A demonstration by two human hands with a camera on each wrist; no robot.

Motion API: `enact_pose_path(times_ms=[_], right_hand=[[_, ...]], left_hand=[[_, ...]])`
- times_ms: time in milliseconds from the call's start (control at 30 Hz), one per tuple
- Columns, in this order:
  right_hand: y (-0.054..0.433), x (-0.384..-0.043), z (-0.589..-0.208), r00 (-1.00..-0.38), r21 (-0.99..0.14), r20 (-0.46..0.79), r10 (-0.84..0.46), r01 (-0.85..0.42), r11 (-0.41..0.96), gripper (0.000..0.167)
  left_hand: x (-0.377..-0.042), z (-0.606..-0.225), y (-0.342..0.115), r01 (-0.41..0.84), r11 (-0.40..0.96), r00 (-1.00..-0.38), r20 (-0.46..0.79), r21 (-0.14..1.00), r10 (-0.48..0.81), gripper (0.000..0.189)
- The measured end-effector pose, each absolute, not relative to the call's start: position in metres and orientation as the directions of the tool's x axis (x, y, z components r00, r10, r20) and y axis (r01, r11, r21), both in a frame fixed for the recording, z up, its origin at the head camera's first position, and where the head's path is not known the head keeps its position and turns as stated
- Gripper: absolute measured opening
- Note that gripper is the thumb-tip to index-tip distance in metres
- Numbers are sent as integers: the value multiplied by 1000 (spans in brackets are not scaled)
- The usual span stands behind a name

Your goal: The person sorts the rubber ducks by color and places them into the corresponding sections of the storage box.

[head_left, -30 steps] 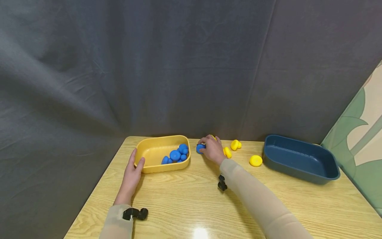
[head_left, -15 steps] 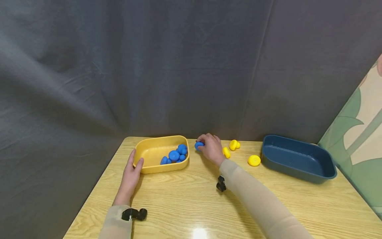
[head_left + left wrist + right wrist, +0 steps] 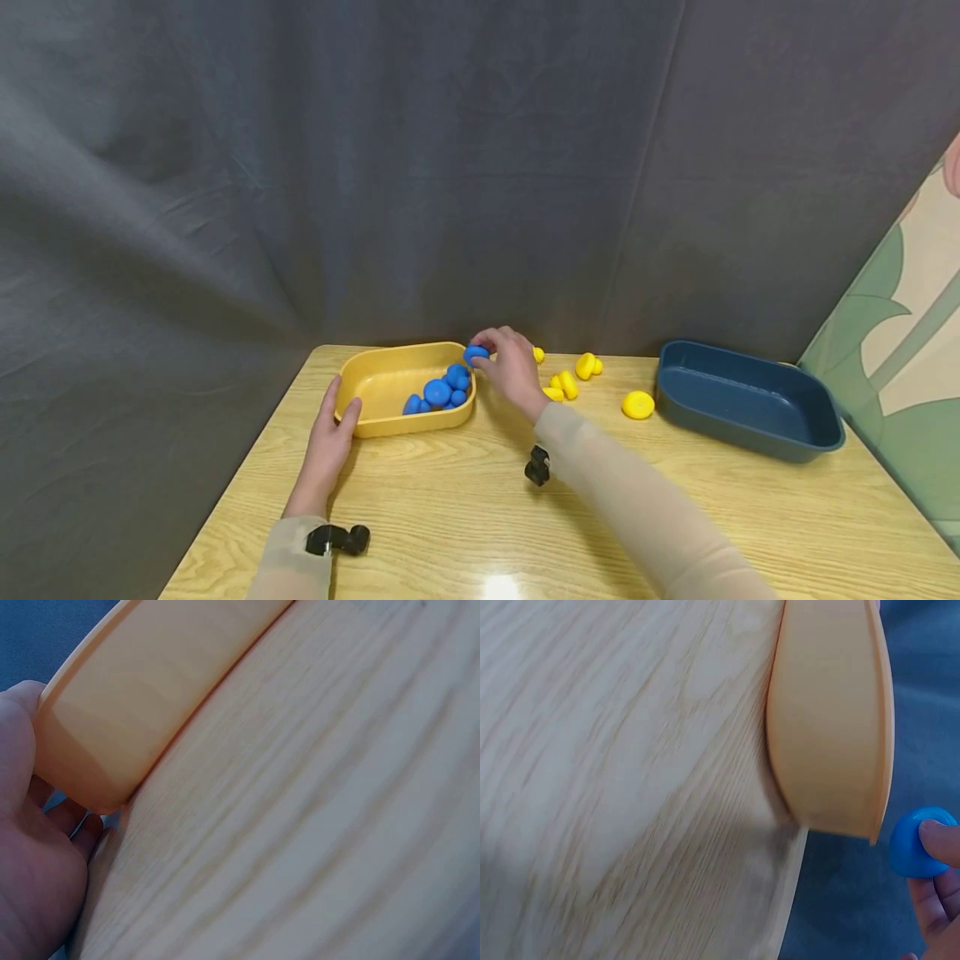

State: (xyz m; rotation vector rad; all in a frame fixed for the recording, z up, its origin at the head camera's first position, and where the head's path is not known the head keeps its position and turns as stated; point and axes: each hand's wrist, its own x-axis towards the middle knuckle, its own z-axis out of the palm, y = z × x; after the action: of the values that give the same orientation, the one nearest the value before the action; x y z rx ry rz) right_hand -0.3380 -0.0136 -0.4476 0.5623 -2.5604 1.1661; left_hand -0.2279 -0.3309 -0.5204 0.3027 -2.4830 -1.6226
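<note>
Only head view: blue pieces [image 3: 437,392] in tray [image 3: 412,423]

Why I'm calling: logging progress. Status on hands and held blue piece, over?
Right hand pinches blue piece near right end of yellow tray. Left hand holds its left end. Other blue pieces bunched inside right end; nothing seen blocking.

A dark grey curtain [image 3: 480,167] hangs beyond the far edge of the wood-grained tabletop [image 3: 427,508], a leaf-patterned backdrop [image 3: 918,433] at right.
</note>
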Motion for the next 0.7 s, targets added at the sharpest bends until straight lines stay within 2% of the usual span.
enact_pose_path(times_ms=[333,700], right_hand=[[-37,-329,-441,-893,-708,364,-266,-451,543,20],[-50,-323,-440,-878,-703,355,-321,-477,527,21]], left_hand=[[-228,-520,-332,-76,375,-968,22,924,-251,79],[-229,-521,-331,-83,377,-966,18,922,-258,81]])
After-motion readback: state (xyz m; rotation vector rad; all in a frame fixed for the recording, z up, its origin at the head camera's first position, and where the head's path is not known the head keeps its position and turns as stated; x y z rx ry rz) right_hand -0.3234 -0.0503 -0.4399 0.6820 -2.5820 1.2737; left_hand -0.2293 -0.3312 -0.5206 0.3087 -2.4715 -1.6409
